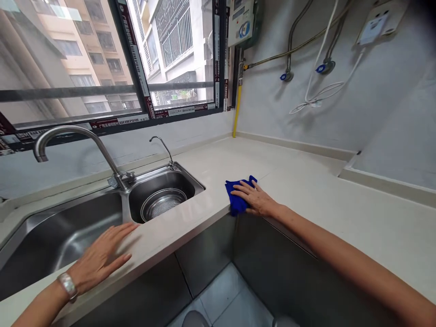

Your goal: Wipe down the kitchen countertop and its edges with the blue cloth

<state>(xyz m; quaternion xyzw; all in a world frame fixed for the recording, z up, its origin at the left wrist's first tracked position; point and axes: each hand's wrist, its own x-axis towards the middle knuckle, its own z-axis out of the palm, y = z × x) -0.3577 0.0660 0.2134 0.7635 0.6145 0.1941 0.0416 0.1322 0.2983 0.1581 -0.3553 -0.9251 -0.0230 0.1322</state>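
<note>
A deep, vivid blue cloth (237, 205) lies crumpled on the pale countertop (296, 177), at the inner corner where its two runs meet. It is soft and matte, bunched into loose folds with an uneven outline, and part of its middle is hidden under the person's right hand (258, 200). One small tuft sticks out at the far right, beyond the fingers; another corner points left, toward the sink (199, 186); the near end droops over the counter's front edge, pointing down toward the dark cabinet (211, 245). As far as it shows, the long axis slants from that drooping end, nearest the person, away and to the right toward the tuft, though the bunching and the covering hand keep its full line from being certain. The right hand rests palm down on the cloth, its fingers stretched out and slightly apart across the fabric. The left hand (102, 256), with a silver bracelet (67, 286) at the wrist, is palm down at the counter strip in front of the sink, fingers extended close together and thumb spread wide, holding nothing. A round metal strainer (164, 205) sits in the smaller basin, well apart from the cloth.
</note>
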